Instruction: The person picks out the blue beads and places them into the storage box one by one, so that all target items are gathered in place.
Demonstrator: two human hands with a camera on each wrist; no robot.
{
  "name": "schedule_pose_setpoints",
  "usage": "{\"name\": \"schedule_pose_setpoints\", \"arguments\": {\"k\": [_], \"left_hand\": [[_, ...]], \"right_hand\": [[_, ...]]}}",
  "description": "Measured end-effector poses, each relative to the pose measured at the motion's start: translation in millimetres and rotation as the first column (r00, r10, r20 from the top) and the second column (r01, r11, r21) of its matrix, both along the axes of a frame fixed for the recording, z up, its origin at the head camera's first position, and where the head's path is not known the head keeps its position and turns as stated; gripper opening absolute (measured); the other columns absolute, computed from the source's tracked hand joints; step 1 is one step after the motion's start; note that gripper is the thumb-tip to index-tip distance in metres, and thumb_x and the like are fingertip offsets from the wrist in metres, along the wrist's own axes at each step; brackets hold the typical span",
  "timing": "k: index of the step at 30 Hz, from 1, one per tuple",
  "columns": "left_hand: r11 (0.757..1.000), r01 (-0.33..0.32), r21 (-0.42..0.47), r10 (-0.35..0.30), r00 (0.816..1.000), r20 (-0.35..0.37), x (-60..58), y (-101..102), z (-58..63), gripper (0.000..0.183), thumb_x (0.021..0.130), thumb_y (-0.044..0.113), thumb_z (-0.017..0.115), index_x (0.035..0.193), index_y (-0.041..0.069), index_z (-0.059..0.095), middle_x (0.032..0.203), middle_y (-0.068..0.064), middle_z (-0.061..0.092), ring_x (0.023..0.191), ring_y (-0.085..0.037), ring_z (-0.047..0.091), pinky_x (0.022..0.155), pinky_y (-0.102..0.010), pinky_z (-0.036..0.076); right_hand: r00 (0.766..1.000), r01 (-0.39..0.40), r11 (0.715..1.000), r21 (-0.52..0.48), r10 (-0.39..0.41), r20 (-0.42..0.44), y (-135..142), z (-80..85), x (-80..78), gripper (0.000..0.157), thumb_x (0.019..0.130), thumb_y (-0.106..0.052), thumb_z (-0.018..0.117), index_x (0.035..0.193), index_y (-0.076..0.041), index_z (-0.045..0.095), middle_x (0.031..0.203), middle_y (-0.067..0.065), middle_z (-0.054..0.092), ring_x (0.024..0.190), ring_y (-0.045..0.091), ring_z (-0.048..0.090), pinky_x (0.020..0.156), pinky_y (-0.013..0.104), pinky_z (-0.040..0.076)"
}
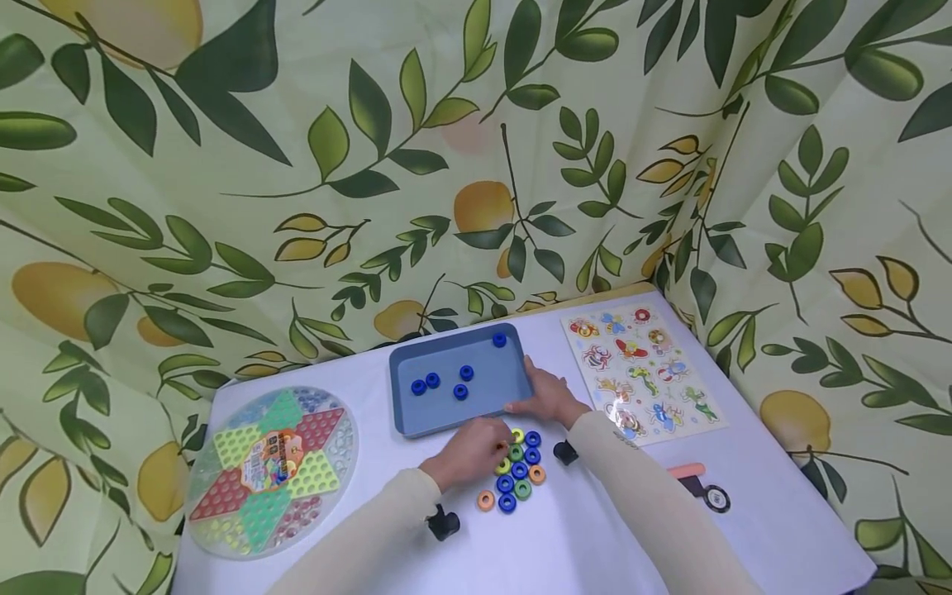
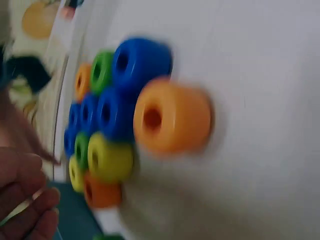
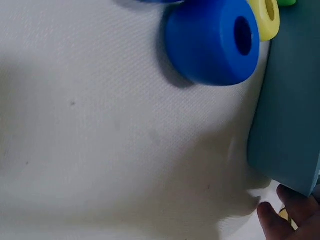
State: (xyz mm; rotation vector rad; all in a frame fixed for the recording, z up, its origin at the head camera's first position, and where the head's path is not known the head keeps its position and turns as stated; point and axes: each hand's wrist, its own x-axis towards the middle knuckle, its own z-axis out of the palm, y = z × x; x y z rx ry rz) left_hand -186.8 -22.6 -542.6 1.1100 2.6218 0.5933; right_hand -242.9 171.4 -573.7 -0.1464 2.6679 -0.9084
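Note:
A shallow blue-grey tray (image 1: 416,421) lies at the back of the table with several blue beads (image 1: 461,392) in it. My right hand (image 1: 549,395) grips the tray's front right corner; its fingers (image 3: 274,220) show at the tray's side in the right wrist view. Chunky beads with holes stand grouped in front of the tray, among them blue beads (image 1: 519,470), green, yellow and orange ones. My left hand (image 1: 472,453) hovers beside the group's left edge. Its fingers (image 2: 42,220) are loosely bent in the left wrist view, with no bead visible between them.
A round Chinese checkers board (image 1: 278,471) lies at the left. A sheet of insect stickers (image 1: 640,372) lies at the back right. A pink and black item with a round disc (image 1: 716,498) rests at the right. Patterned curtains (image 1: 416,248) rise behind.

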Motion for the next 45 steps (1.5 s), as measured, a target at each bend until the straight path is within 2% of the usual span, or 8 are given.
{"name": "schedule_pose_setpoints", "arguments": {"k": [3, 7, 13, 17, 21, 27, 34, 45], "left_hand": [[0.999, 0.020, -0.041, -0.022, 0.998, -0.055, 8.5, 20.3, -3.7, 0.022, 0.087, 0.012, 0.061, 0.107, 0.010, 0.069, 0.106, 0.000, 0.069, 0.100, -0.010, 0.063, 0.089, -0.025, 0.052], [0.994, -0.010, -0.112, -0.002, 0.994, -0.105, 10.5, 41.2, -12.9, 0.025, 0.088, 0.013, 0.059, 0.112, 0.009, 0.066, 0.111, -0.002, 0.067, 0.104, -0.012, 0.063, 0.091, -0.025, 0.051], [0.986, -0.001, -0.166, -0.026, 0.987, -0.159, 8.7, 57.3, -20.8, 0.013, 0.086, 0.015, 0.063, 0.096, 0.011, 0.070, 0.095, 0.002, 0.066, 0.085, -0.006, 0.063, 0.078, -0.022, 0.053], [0.990, 0.022, -0.139, -0.037, 0.994, -0.107, 2.4, 62.4, -18.1, 0.006, 0.083, 0.012, 0.066, 0.087, 0.012, 0.071, 0.078, 0.006, 0.062, 0.068, -0.001, 0.053, 0.065, -0.018, 0.048], [0.995, 0.038, -0.095, -0.044, 0.997, -0.065, -2.1, 64.1, -19.4, 0.006, 0.082, 0.010, 0.067, 0.085, 0.012, 0.071, 0.071, 0.007, 0.062, 0.064, -0.002, 0.050, 0.062, -0.018, 0.045], [0.996, 0.065, -0.057, -0.066, 0.998, -0.021, -8.3, 58.0, -25.3, 0.017, 0.083, 0.009, 0.066, 0.099, 0.008, 0.070, 0.089, 0.002, 0.066, 0.079, -0.004, 0.055, 0.075, -0.020, 0.049], [0.992, 0.076, -0.098, -0.069, 0.995, 0.071, -8.6, 55.3, -29.0, 0.027, 0.086, 0.011, 0.063, 0.113, 0.008, 0.067, 0.110, 0.000, 0.064, 0.103, -0.007, 0.058, 0.095, -0.023, 0.047], [0.992, 0.109, -0.062, -0.104, 0.991, 0.082, -9.0, 53.3, -37.1, 0.021, 0.090, 0.013, 0.058, 0.108, 0.010, 0.069, 0.108, 0.001, 0.060, 0.103, -0.007, 0.053, 0.097, -0.023, 0.045]], "right_hand": [[1.000, -0.010, 0.997, 0.082, 0.012, -0.026, -0.5, 4.3, -1.9, 0.112, 0.071, -0.059, 0.069, 0.149, -0.004, 0.010, 0.149, 0.019, 0.033, 0.138, 0.036, 0.028, 0.108, 0.070, 0.007], [0.999, -0.008, 0.986, 0.169, 0.017, -0.049, -1.2, 6.9, -3.0, 0.111, 0.070, -0.063, 0.068, 0.148, -0.004, 0.015, 0.147, 0.017, 0.036, 0.139, 0.035, 0.027, 0.108, 0.071, 0.003], [0.999, -0.014, 0.980, 0.200, 0.020, -0.031, -3.2, 4.7, -1.4, 0.112, 0.068, -0.066, 0.067, 0.148, -0.006, 0.017, 0.147, 0.014, 0.037, 0.140, 0.032, 0.028, 0.109, 0.069, 0.001], [1.000, 0.004, 0.983, 0.184, 0.002, -0.030, -2.4, 4.2, -0.8, 0.112, 0.068, -0.065, 0.068, 0.148, -0.005, 0.017, 0.145, 0.017, 0.039, 0.137, 0.033, 0.034, 0.110, 0.067, 0.002], [1.000, 0.000, 0.987, 0.160, 0.004, -0.022, -3.3, 2.6, -0.9, 0.113, 0.069, -0.061, 0.070, 0.148, -0.002, 0.014, 0.144, 0.018, 0.040, 0.134, 0.033, 0.037, 0.112, 0.065, 0.003], [0.999, -0.019, 0.984, 0.177, 0.024, -0.028, -5.7, 2.8, -2.9, 0.112, 0.071, -0.060, 0.069, 0.148, 0.000, 0.013, 0.143, 0.018, 0.042, 0.133, 0.033, 0.039, 0.112, 0.065, 0.006], [1.000, -0.009, 0.988, 0.155, 0.007, 0.011, -7.5, 5.6, -1.8, 0.112, 0.072, -0.060, 0.069, 0.148, -0.001, 0.011, 0.145, 0.019, 0.039, 0.136, 0.032, 0.035, 0.112, 0.064, 0.004], [1.000, -0.018, 0.972, 0.236, 0.017, 0.006, -8.4, 10.7, -1.4, 0.111, 0.072, -0.062, 0.067, 0.148, -0.003, 0.013, 0.143, 0.018, 0.042, 0.135, 0.036, 0.034, 0.106, 0.072, 0.011]]}}
